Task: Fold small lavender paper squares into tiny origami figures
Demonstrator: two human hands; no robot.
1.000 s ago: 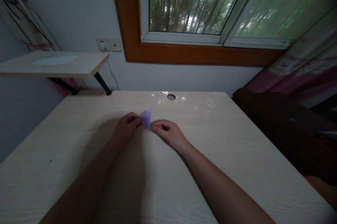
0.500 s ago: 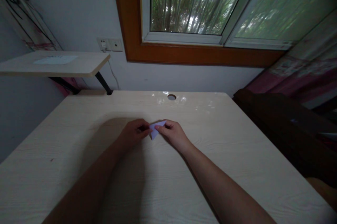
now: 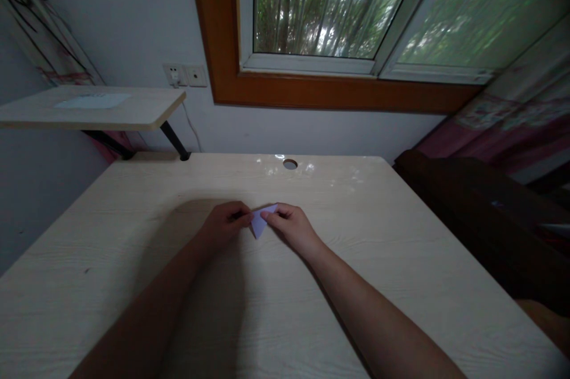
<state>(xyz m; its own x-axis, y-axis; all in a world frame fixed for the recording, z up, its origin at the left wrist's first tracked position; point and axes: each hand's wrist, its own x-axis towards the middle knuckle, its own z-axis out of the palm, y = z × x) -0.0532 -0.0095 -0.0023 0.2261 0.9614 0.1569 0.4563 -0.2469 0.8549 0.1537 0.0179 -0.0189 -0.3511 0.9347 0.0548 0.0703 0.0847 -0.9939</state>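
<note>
Paper triangle [image 3: 258, 224], pale purple, spans both hands, on the near side of the round hole [image 3: 290, 164] in the tabletop [image 3: 356, 260].
Left hand [image 3: 226, 220], nearer than the hole and left of it, pinches the triangle's left corner; right hand [image 3: 290, 221], straight nearer from the hole, clamps its right part, thumb across the face. One free corner points away from the hole.

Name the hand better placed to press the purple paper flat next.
Likely the right hand: its thumb lies over the face of the purple paper, while the left hand pinches only the left corner.
</note>
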